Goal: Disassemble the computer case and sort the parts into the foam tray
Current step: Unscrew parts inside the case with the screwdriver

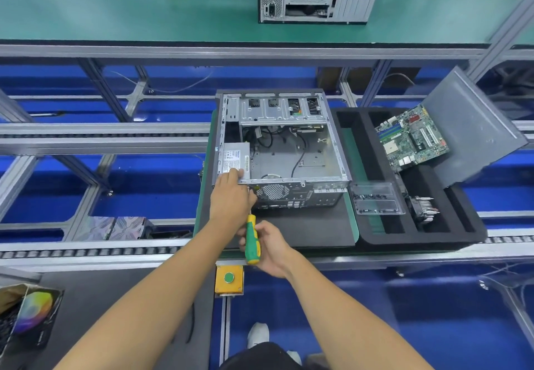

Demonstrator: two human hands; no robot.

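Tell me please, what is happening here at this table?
A person is taking apart an open computer case that lies on its side. The left hand rests on the case's near edge, by the power supply that is still inside. The right hand grips a green and yellow screwdriver, pointed at the case's rear panel. The motherboard is already out and lies over the foam tray to the right, next to a clear box of screws.

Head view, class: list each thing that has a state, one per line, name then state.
Computer case: open, side panel off.
Power supply: inside case, left hand resting on it.
Screwdriver: gripped by right hand.
Motherboard: out, on foam tray.
Side panel: removed, leaning on tray.
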